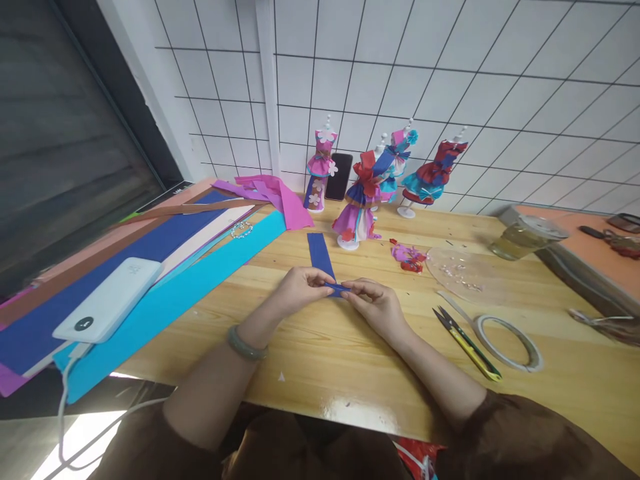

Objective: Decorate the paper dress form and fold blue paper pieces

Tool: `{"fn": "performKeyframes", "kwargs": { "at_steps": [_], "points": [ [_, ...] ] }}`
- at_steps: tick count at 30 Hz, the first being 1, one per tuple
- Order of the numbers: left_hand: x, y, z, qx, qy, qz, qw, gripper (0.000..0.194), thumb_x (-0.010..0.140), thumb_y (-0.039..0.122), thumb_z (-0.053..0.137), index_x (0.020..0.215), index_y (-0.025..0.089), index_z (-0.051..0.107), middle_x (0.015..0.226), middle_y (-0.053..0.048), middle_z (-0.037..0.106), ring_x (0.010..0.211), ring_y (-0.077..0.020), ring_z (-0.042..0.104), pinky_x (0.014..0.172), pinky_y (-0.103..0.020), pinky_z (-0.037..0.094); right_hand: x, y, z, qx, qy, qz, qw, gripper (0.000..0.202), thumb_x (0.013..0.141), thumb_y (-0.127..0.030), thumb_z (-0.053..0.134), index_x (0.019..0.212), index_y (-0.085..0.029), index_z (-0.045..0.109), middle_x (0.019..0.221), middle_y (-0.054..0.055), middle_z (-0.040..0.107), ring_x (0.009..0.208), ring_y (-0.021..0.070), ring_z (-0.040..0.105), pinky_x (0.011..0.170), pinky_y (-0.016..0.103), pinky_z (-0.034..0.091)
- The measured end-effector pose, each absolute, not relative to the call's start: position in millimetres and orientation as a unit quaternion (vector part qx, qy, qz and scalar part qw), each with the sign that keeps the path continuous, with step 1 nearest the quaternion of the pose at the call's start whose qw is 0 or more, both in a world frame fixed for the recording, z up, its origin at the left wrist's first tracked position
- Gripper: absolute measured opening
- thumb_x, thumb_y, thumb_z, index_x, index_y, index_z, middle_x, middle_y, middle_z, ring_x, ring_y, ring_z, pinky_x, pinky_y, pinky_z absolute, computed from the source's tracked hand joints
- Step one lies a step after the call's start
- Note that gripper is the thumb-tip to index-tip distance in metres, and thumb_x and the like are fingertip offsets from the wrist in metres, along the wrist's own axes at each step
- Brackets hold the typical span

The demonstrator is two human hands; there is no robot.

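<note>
Two hands [298,291] [379,309] pinch a blue strip [321,256], seemingly by its near end

Dark brown sleeves [543,437], rounded grey-green bangle [246,347], seemingly stone

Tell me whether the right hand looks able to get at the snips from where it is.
Probably yes: the snips lie uncovered beside the right forearm, with no object seen between them and the right hand. It would likely have to release the blue strip first.

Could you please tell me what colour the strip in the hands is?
Dark blue; the strip shows in the head view.
</note>
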State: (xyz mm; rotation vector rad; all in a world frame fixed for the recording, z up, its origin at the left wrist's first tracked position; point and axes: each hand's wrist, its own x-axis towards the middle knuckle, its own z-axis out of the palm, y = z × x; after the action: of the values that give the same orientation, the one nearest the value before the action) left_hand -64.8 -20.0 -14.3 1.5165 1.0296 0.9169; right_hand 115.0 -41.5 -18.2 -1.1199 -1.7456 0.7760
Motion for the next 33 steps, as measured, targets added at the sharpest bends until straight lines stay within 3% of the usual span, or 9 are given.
{"fn": "performKeyframes", "kwargs": {
  "at_steps": [17,21,30,33],
  "points": [
    [-68.2,-21.0,-11.1,0.667,0.425,0.364,0.491,0.026,0.066,0.035,0.060,0.079,0.012,0.064,0.074,-0.005,0.064,0.067,-0.0124,0.056,0.061,-0.023,0.043,114.4,-39.0,-20.3,-0.432,-0.702,0.345,0.449,0.012,0.073,-0.026,0.059,0.079,-0.017,0.065,0.080,0.006,0.061,0.074,0.0156,0.057,0.066,0.027,0.045],
    [-67.1,-21.6,-10.0,0.686,0.427,0.347,0.476,0.028,0.066,0.034,0.060,0.085,0.013,0.064,0.075,-0.004,0.064,0.067,-0.0123,0.056,0.060,-0.022,0.042,113.5,-40.6,-20.2,-0.437,-0.697,0.365,0.435,0.014,0.074,-0.028,0.058,0.080,-0.017,0.065,0.077,0.005,0.061,0.070,0.0149,0.056,0.063,0.026,0.045],
    [-64.7,-22.2,-10.5,0.674,0.415,0.351,0.500,0.024,0.069,0.032,0.058,0.080,0.013,0.065,0.080,-0.006,0.065,0.073,-0.0143,0.058,0.065,-0.023,0.044,112.5,-39.8,-31.2,-0.442,-0.659,0.425,0.435,0.028,0.070,-0.030,0.061,0.094,-0.016,0.060,0.073,0.003,0.060,0.064,0.0130,0.054,0.062,0.026,0.045],
    [-64.6,-22.4,-12.1,0.672,0.409,0.352,0.507,0.024,0.069,0.033,0.057,0.080,0.012,0.064,0.078,-0.006,0.065,0.071,-0.0139,0.058,0.063,-0.023,0.043,112.5,-39.4,-30.6,-0.448,-0.672,0.404,0.429,0.026,0.071,-0.031,0.061,0.091,-0.015,0.062,0.071,0.003,0.059,0.063,0.0128,0.053,0.061,0.026,0.044]
  ]
}}
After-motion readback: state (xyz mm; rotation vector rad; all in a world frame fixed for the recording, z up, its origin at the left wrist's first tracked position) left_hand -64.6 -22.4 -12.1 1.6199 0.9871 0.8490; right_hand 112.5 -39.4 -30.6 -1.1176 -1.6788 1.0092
